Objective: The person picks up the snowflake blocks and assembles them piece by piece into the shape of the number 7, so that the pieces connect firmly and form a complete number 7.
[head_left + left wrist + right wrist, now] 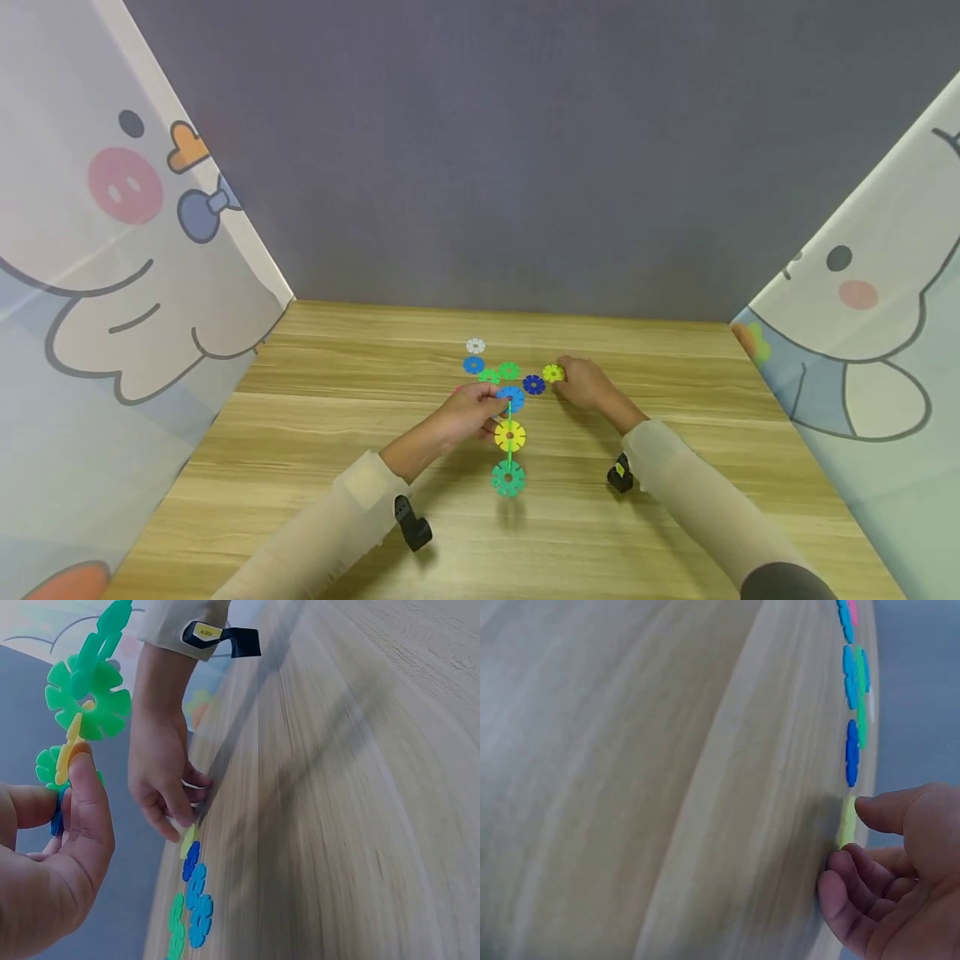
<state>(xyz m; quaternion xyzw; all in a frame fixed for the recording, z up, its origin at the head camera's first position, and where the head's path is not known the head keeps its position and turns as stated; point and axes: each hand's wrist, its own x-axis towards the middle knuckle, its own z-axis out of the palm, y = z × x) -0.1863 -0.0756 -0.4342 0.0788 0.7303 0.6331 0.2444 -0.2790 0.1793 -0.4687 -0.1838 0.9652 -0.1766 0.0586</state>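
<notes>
The left hand (pixel 467 411) pinches, between thumb and fingers, the round light-blue slotted plastic disc (pixel 516 394) at the far end of a colourful plastic chain of discs (pixel 502 437), above the tabletop (pixel 360 433). This grip should be firm but gentle, so that the joints do not twist. Further right, a round dark-blue slotted plastic disc (pixel 538 386) lies flat beside a round yellow slotted plastic disc (pixel 548 374). The right hand (pixel 587 383) pinches the yellow disc's edge, low at the tabletop. It would be better to leave one slot uncovered.
</notes>
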